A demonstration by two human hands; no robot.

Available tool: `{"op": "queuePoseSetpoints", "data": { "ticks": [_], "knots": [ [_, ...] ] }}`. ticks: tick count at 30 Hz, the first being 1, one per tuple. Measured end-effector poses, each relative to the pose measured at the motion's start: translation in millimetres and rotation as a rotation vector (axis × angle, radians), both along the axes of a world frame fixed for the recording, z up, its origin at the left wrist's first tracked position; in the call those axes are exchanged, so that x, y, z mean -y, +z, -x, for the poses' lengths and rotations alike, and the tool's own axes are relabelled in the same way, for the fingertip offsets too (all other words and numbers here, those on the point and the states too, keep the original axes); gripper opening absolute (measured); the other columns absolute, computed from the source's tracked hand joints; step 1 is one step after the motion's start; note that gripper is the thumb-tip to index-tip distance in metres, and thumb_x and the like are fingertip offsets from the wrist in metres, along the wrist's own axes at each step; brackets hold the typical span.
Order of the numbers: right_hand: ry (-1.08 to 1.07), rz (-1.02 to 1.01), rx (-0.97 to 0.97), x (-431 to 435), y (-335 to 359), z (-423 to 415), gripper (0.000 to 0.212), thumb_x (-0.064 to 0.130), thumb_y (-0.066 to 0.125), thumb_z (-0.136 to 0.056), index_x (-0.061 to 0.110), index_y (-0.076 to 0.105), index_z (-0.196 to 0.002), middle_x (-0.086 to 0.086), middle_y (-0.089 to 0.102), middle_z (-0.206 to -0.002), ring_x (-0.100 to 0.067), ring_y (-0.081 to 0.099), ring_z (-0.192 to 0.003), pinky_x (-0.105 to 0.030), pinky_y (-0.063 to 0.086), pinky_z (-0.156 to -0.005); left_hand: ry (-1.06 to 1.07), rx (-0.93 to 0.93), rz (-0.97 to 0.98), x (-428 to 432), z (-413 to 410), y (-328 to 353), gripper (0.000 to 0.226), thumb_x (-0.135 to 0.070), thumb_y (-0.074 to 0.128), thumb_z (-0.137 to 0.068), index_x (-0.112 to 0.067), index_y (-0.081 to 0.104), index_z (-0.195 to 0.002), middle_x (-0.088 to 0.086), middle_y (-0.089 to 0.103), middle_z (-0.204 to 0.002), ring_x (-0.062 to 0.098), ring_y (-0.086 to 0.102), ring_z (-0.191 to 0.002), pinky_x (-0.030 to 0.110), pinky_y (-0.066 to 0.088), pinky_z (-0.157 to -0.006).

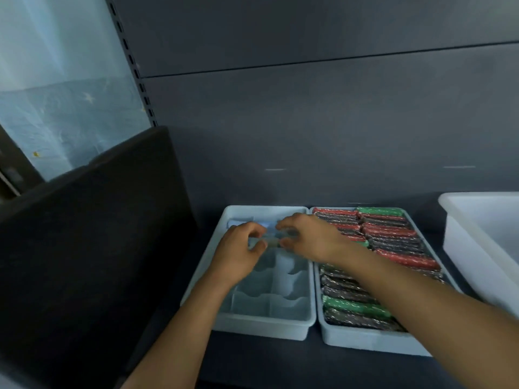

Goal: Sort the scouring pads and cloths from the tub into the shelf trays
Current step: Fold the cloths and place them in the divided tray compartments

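Pinching cloth point(271, 242) over divided tray point(261, 328).

Single head camera, close above shelf point(280, 369), facing forward-down at trays point(264, 322).

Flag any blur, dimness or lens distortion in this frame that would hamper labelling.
Head view: dim, bluish light; motion blur smears the left hand, the right hand and the pale item they pinch over the divided tray; wide-angle skews the white tub; scouring pads are legible.
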State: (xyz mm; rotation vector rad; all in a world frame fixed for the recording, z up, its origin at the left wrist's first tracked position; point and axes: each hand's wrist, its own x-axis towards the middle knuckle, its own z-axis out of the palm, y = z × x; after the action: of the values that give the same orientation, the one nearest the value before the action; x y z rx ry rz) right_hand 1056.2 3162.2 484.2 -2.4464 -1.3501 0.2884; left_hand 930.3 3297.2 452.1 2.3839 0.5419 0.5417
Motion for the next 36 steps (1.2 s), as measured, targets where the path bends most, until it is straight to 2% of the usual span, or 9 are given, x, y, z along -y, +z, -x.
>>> {"op": "queuePoseSetpoints", "data": {
  "ticks": [6, 13, 18, 21, 24, 27, 31, 34, 36],
  "knots": [
    [-0.064, -0.221, 0.096, 147, 24, -4, 0.03, 0.035, 0.063, -0.089, 0.031, 0.064, -0.119, 0.009, 0.064, -0.121, -0.013, 0.059, -0.111, -0.036, 0.048, -0.095, -0.198, 0.14, 0.059, 99, -26, 17, 0.018, -0.021, 0.066, -0.089, -0.032, 0.062, -0.102, -0.02, 0.067, -0.1, -0.004, 0.063, -0.094, 0.025, 0.051, -0.089],
    [-0.486, -0.377, 0.015, 291, 32, -66, 0.013, 0.019, 0.068, -0.086, 0.025, 0.072, -0.097, 0.01, 0.069, -0.091, -0.005, 0.061, -0.076, -0.024, 0.048, -0.08, -0.484, 0.122, 0.076, 225, -82, 40, 0.022, -0.03, 0.062, -0.091, -0.031, 0.063, -0.113, -0.019, 0.062, -0.106, -0.006, 0.058, -0.097, 0.025, 0.051, -0.087],
    [-0.534, 0.258, 0.07, 359, 31, -106, 0.026, 0.025, 0.066, -0.081, 0.025, 0.068, -0.106, 0.01, 0.062, -0.098, -0.012, 0.057, -0.084, -0.032, 0.049, -0.085, -0.673, 0.018, -0.09, 285, -123, 38, 0.039, -0.037, 0.06, -0.092, -0.025, 0.056, -0.129, -0.013, 0.048, -0.136, 0.001, 0.038, -0.128, 0.016, 0.027, -0.104],
    [-0.57, 0.617, 0.107, 363, 21, -106, 0.013, 0.028, 0.064, -0.074, 0.02, 0.066, -0.083, 0.007, 0.063, -0.079, -0.01, 0.056, -0.065, -0.025, 0.046, -0.057, -0.721, -0.076, -0.133, 298, -133, 34, 0.043, -0.042, 0.055, -0.094, -0.025, 0.052, -0.134, -0.014, 0.043, -0.144, 0.0, 0.031, -0.134, 0.021, 0.024, -0.109],
    [-0.552, 0.675, 0.056, 356, 16, -97, 0.013, 0.019, 0.063, -0.071, 0.017, 0.054, -0.063, 0.005, 0.049, -0.06, -0.014, 0.048, -0.063, -0.03, 0.039, -0.057, -0.733, -0.115, -0.122, 297, -136, 28, 0.04, -0.042, 0.053, -0.095, -0.023, 0.056, -0.13, -0.012, 0.048, -0.14, 0.0, 0.028, -0.138, 0.019, 0.022, -0.109],
    [-0.58, 0.433, 0.01, 358, 26, -98, 0.01, 0.022, 0.061, -0.079, 0.019, 0.055, -0.072, 0.005, 0.048, -0.064, -0.012, 0.047, -0.061, -0.022, 0.03, -0.054, -0.752, -0.112, -0.078, 294, -135, 26, 0.039, -0.041, 0.055, -0.095, -0.022, 0.057, -0.129, -0.011, 0.049, -0.14, -0.001, 0.025, -0.14, 0.018, 0.021, -0.11],
    [-0.579, -0.236, -0.218, 355, 55, -100, 0.014, 0.011, 0.069, -0.076, 0.014, 0.057, -0.069, -0.001, 0.055, -0.067, -0.017, 0.055, -0.066, -0.032, 0.046, -0.061, -0.685, -0.031, 0.072, 292, -133, 36, 0.047, -0.041, 0.058, -0.093, -0.025, 0.049, -0.135, -0.013, 0.049, -0.139, -0.002, 0.04, -0.128, 0.015, 0.028, -0.101],
    [-0.486, -0.559, -0.453, 340, 79, -89, 0.009, 0.002, 0.07, -0.08, 0.005, 0.062, -0.083, -0.006, 0.058, -0.071, -0.011, 0.055, -0.063, -0.021, 0.046, -0.059, -0.636, 0.08, 0.373, 287, -131, 53, 0.063, -0.058, 0.052, -0.086, -0.026, 0.044, -0.14, -0.014, 0.05, -0.139, -0.003, 0.044, -0.127, 0.026, 0.036, -0.109],
    [-0.372, -0.647, -0.576, 326, 92, -79, 0.007, 0.004, 0.068, -0.083, 0.004, 0.062, -0.087, -0.009, 0.057, -0.078, -0.015, 0.054, -0.071, -0.024, 0.046, -0.065, -0.654, 0.123, 0.559, 282, -127, 69, 0.065, -0.062, 0.049, -0.083, -0.025, 0.048, -0.136, -0.013, 0.057, -0.128, -0.004, 0.053, -0.114, 0.023, 0.044, -0.096]
  ]
}}
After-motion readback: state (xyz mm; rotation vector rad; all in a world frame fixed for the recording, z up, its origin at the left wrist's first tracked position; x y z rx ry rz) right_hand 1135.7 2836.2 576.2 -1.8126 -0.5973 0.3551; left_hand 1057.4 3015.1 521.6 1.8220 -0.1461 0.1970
